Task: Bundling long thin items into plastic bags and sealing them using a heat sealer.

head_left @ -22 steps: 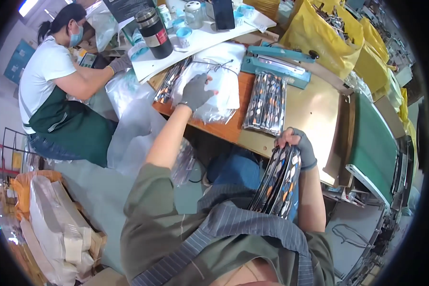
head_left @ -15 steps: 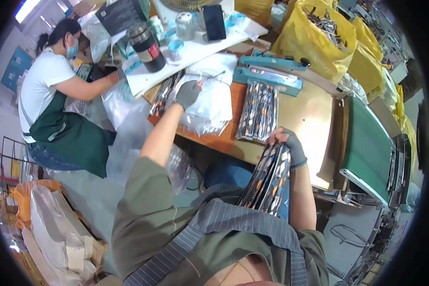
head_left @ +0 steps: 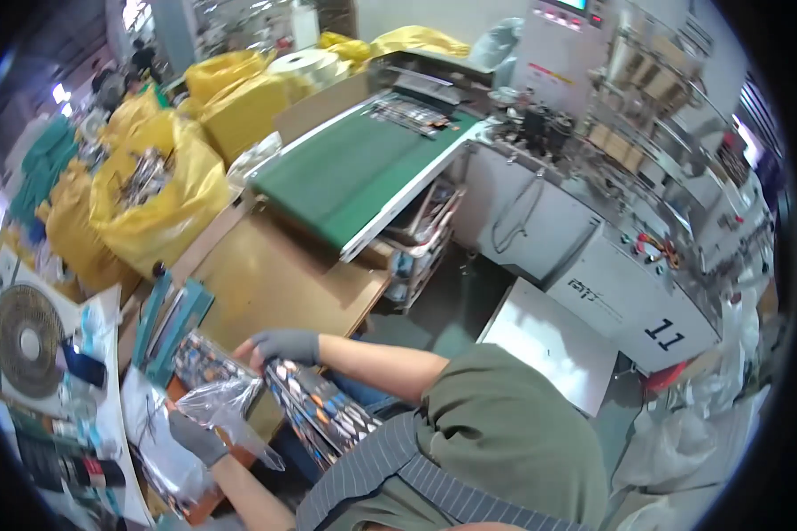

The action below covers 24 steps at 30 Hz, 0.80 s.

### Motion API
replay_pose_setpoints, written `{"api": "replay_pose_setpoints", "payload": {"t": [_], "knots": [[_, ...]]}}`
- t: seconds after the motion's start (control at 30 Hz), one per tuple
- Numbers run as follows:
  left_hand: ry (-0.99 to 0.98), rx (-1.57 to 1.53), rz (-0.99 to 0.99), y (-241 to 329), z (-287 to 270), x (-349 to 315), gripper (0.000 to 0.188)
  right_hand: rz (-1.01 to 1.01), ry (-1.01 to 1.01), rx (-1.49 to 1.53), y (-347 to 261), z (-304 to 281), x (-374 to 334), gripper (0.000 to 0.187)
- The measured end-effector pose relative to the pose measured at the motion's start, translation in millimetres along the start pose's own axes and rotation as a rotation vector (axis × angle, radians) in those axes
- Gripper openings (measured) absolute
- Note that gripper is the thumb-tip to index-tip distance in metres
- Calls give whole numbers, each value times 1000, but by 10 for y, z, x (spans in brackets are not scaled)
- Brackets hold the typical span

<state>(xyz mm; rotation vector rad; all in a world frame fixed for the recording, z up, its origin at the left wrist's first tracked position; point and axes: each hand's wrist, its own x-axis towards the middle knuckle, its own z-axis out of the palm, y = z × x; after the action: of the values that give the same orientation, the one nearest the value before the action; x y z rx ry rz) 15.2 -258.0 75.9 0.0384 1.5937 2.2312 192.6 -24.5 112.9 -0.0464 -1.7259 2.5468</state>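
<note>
My right hand (head_left: 283,348), in a grey fingertip-less glove, is closed round the top of a bundle of long slim packets (head_left: 319,411) with a black, white and orange pattern. The bundle slants down toward my striped apron. My left hand (head_left: 197,437), gloved alike, is closed at the edge of a crumpled clear plastic bag (head_left: 226,400); its fingertips are partly hidden. Beneath that hand lies a stack of clear bags (head_left: 155,442). More patterned packets (head_left: 202,356) lie on the table beside the teal bag sealer (head_left: 175,326).
A green conveyor belt (head_left: 345,168) with packets at its far end stands beyond the wooden table (head_left: 270,274). Yellow sacks (head_left: 159,208) crowd the far left. A fan (head_left: 28,329) and a phone (head_left: 84,363) are on the white shelf. A white machine (head_left: 593,274) stands right.
The view has swung right, bringing in the conveyor and machine; the co-worker is out of sight. My left hand has moved from the bag stack toward my right, with a clear bag.
</note>
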Motion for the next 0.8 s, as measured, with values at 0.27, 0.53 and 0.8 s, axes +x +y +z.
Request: {"api": "replay_pose_setpoints", "payload": {"t": [0.27, 0.53, 0.8], "knots": [[-750, 1222, 793, 114, 1494, -1258, 33, -42, -25, 32, 239, -274, 66, 35], [-595, 474, 556, -977, 612, -1691, 37, 139, 35, 168, 446, 61, -1300, 51], [-499, 773, 689, -113, 1507, -1190, 14, -542, 482, -1170, -315, 35, -765, 18]]}}
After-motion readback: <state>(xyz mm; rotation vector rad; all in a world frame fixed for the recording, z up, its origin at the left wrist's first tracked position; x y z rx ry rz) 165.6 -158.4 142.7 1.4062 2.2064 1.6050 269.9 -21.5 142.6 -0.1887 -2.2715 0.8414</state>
